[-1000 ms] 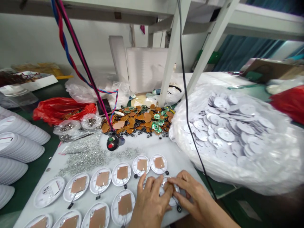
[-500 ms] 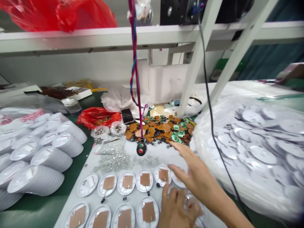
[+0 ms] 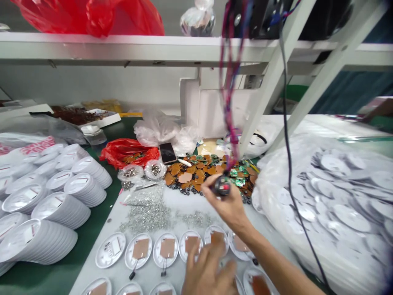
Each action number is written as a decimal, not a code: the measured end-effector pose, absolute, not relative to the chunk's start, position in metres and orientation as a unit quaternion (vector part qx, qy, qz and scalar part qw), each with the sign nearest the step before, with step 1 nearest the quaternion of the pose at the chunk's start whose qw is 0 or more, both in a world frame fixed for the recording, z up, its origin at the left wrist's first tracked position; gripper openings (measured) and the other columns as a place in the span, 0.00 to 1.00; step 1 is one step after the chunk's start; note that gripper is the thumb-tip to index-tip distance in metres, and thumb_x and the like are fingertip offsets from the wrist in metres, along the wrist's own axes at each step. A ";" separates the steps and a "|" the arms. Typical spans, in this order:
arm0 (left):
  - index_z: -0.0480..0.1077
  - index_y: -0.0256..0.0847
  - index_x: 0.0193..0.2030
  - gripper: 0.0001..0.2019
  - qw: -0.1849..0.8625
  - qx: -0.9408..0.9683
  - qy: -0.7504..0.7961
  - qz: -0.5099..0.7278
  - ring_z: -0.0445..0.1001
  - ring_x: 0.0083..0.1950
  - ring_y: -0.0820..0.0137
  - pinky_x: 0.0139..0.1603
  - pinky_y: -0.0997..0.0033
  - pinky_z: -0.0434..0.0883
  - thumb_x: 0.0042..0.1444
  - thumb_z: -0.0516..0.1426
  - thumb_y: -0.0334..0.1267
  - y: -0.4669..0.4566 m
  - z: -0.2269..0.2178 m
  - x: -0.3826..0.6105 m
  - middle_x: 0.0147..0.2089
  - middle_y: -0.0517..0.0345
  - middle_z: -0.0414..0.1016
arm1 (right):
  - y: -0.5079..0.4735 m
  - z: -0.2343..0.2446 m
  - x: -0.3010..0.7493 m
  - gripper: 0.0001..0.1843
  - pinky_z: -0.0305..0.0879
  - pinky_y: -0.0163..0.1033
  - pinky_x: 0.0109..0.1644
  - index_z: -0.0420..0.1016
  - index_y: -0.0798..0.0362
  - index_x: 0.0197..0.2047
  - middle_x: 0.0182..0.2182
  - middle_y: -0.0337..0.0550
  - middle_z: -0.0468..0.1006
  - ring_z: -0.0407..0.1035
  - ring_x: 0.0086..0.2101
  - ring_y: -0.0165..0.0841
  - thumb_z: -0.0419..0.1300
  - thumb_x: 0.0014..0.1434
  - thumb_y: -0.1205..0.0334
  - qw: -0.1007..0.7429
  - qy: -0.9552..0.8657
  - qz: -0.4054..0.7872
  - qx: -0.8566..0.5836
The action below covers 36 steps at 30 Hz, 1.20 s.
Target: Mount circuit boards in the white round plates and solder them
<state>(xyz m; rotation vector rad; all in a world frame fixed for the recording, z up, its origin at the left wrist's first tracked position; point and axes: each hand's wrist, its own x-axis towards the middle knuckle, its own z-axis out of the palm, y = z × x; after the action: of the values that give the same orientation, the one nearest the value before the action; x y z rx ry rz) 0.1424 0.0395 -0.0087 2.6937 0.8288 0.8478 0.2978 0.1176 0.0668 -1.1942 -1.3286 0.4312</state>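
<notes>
From the head view: my right hand [image 3: 232, 208] is up, fingers curled closed around the black tool [image 3: 221, 187], red button showing, near the heap of brown boards [image 3: 198, 174]. Twisted wires [image 3: 227, 102] rise above it. Down low, my left hand [image 3: 210, 270] is blurred, fingers loosely spread over the white dishes [image 3: 129, 252]; contact, I can't tell.

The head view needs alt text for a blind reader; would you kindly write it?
A right hand grips a black device hanging from cords, while the blurred left hand partly hides rows of white dishes, most bearing brown boards. Beyond lies a heap of brown and green boards.
</notes>
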 end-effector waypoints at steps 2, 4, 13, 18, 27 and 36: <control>0.70 0.46 0.63 0.18 0.122 0.933 0.256 0.222 0.77 0.59 0.56 0.63 0.42 0.72 0.67 0.57 0.38 0.067 0.004 0.131 0.64 0.50 0.76 | 0.107 0.069 0.313 0.10 0.68 0.38 0.36 0.67 0.48 0.34 0.29 0.37 0.74 0.70 0.30 0.32 0.63 0.65 0.59 0.657 -0.508 0.179 -0.527; 0.70 0.43 0.63 0.19 0.139 0.931 0.286 0.180 0.73 0.64 0.54 0.66 0.38 0.68 0.66 0.57 0.34 0.089 0.009 0.129 0.66 0.48 0.74 | 0.097 0.067 0.327 0.12 0.66 0.37 0.31 0.65 0.48 0.33 0.24 0.33 0.71 0.68 0.26 0.31 0.62 0.67 0.56 0.688 -0.460 0.181 -0.531; 0.69 0.45 0.65 0.24 0.191 0.936 0.273 0.110 0.66 0.70 0.48 0.71 0.31 0.57 0.62 0.61 0.35 0.099 -0.020 0.137 0.66 0.52 0.74 | 0.085 0.048 0.341 0.17 0.65 0.39 0.28 0.69 0.48 0.28 0.20 0.35 0.73 0.67 0.23 0.33 0.66 0.63 0.49 0.674 -0.425 0.226 -0.560; 0.71 0.46 0.61 0.20 0.218 0.919 0.286 0.163 0.69 0.67 0.52 0.71 0.37 0.56 0.63 0.58 0.33 0.106 -0.005 0.130 0.63 0.52 0.76 | 0.091 0.048 0.333 0.18 0.61 0.39 0.25 0.71 0.47 0.25 0.18 0.36 0.73 0.64 0.20 0.33 0.68 0.59 0.48 0.644 -0.426 0.225 -0.594; 0.78 0.44 0.53 0.15 0.286 0.891 0.325 0.140 0.72 0.52 0.56 0.58 0.48 0.64 0.61 0.61 0.27 0.126 0.042 0.174 0.47 0.53 0.78 | 0.084 0.054 0.336 0.19 0.63 0.40 0.30 0.69 0.47 0.26 0.19 0.36 0.73 0.66 0.23 0.33 0.66 0.61 0.46 0.648 -0.434 0.234 -0.581; 0.79 0.44 0.53 0.16 0.299 0.881 0.342 0.130 0.72 0.51 0.56 0.57 0.49 0.63 0.58 0.64 0.27 0.135 0.034 0.191 0.46 0.52 0.78 | 0.086 0.051 0.333 0.17 0.63 0.39 0.28 0.70 0.47 0.28 0.19 0.34 0.73 0.66 0.22 0.32 0.67 0.61 0.47 0.665 -0.428 0.271 -0.549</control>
<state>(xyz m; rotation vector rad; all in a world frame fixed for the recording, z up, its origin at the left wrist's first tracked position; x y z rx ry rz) 0.1906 0.1349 0.0344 2.3402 0.9086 0.3446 0.3326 0.0863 0.0512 -1.2399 -0.9654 0.6114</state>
